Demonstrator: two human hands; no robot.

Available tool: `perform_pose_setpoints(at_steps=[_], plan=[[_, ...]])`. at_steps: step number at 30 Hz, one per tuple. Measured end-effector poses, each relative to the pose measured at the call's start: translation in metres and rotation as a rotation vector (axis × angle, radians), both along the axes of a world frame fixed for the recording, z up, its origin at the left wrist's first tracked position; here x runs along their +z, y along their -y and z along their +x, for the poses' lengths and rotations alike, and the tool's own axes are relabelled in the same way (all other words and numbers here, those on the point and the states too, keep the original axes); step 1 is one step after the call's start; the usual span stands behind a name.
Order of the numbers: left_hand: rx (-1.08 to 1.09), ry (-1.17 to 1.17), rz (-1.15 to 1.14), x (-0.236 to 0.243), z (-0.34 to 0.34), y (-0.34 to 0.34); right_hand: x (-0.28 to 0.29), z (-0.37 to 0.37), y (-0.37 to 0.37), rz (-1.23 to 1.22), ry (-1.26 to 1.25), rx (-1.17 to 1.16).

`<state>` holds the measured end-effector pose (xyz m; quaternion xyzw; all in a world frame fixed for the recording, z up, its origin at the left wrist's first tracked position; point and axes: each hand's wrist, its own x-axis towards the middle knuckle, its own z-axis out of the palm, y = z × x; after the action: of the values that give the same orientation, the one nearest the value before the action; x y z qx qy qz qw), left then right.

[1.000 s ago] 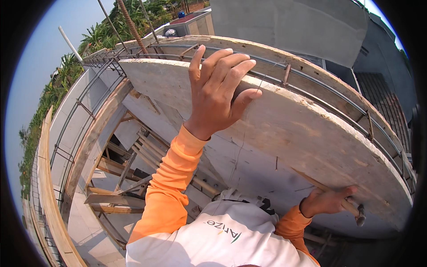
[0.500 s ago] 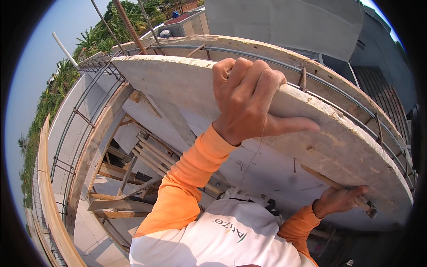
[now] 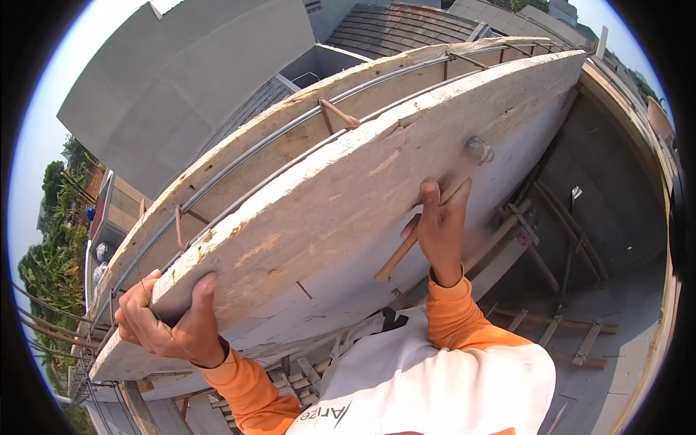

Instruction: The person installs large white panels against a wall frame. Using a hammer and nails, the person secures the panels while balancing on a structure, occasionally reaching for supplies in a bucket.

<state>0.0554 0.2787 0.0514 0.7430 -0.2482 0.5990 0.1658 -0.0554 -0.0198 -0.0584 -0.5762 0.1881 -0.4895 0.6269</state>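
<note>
My left hand (image 3: 170,319) is wrapped over the rough top edge of a long formwork board (image 3: 348,210), thumb on the near face and fingers on the far side. In my right hand (image 3: 444,225) is a hammer, gripped by its wooden handle (image 3: 397,257). The hammer's metal head (image 3: 480,150) is blurred, close in front of the board's upper right part; whether it touches cannot be made out. A nail (image 3: 304,290) sticks out of the board's face between my hands.
Behind the near board runs a steel rebar cage (image 3: 268,138), with a second board (image 3: 297,123) beyond it. Rusty bar ends (image 3: 54,337) jut out at left. Below right are wooden props (image 3: 573,239). A grey wall (image 3: 188,87) and tiled roof (image 3: 384,29) stand beyond.
My view has swung to the right. My left hand still holds the board's top edge, now lower left in view. My right hand has raised the hammer up along the board's face.
</note>
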Motion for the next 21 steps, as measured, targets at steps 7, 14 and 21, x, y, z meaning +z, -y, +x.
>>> perform_pose_setpoints(at_steps=[7, 14, 21], plan=[[0.05, 0.047, 0.051, -0.007, 0.003, -0.002, -0.006, -0.002, 0.01, 0.05, -0.038, -0.024], [0.028, 0.067, 0.083, -0.007, 0.002, 0.002, -0.007, -0.002, 0.012, 0.062, -0.051, -0.021], [0.027, 0.043, 0.085, -0.004, 0.002, 0.008, -0.011, -0.005, 0.018, 0.06, -0.092, -0.004]])
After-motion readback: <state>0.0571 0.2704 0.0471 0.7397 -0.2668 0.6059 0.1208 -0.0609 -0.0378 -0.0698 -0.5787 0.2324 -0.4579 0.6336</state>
